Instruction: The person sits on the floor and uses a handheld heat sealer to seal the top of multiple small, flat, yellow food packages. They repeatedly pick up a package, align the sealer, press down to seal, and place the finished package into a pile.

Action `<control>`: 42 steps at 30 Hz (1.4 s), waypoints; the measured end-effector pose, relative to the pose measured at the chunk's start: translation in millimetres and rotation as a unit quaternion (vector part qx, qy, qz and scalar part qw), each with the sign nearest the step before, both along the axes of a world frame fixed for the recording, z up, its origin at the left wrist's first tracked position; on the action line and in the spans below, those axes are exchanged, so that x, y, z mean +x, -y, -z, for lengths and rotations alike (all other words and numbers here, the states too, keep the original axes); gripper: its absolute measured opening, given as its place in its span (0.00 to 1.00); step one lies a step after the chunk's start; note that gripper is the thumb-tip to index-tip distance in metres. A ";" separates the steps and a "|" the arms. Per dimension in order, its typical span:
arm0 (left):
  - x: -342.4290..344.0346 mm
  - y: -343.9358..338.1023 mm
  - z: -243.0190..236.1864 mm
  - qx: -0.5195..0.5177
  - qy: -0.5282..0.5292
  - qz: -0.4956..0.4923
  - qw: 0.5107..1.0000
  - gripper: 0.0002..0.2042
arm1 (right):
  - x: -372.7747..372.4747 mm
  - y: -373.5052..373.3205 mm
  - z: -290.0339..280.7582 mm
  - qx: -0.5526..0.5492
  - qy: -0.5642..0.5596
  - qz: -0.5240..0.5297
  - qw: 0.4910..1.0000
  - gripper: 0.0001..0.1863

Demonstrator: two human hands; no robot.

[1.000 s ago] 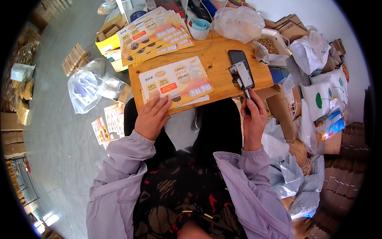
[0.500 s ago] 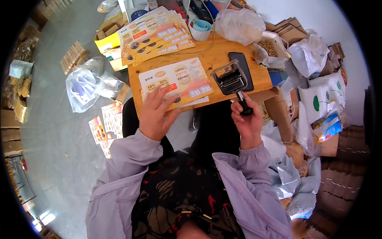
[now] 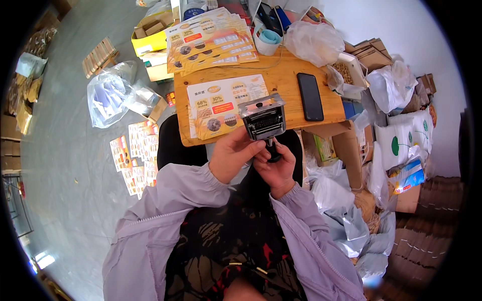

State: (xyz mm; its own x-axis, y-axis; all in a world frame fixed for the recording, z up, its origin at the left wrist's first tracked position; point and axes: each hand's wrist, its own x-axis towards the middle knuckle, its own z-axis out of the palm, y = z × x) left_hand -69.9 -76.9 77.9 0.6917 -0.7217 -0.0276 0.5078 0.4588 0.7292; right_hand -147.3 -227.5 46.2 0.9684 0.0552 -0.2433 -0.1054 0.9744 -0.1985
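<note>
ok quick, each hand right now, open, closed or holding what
Left hand: partly curled at the stamp; whether its grip is closed cannot be told.
Right hand: closed, holding the stamp by its black handle.

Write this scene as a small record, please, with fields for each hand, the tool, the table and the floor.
Right hand: right hand grips the handle of a stamp-like tool
Left hand: left hand at the tool's lower left, fingers partly hidden
Tool: black and silver, frame upward, handle toward the person
Table, front: orange-and-white printed sheets
Table, back: overlapping sheets, white cup, plastic bag
Table, right: black phone, lying flat
Floor, left: more printed sheets
</note>
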 end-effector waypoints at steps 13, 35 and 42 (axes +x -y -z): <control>-10.6 -3.7 2.1 0.034 0.013 -0.076 0.996 0.12 | -6.3 -17.7 -16.3 0.049 -0.054 0.044 0.996 0.13; 75.3 -61.3 65.8 0.445 0.713 -0.039 0.541 0.26 | 116.1 41.3 -102.3 -0.821 0.050 0.208 0.529 0.08; 67.7 -55.8 63.5 0.460 0.676 -0.059 0.573 0.23 | 171.0 17.1 -99.4 -0.945 0.023 0.102 0.311 0.13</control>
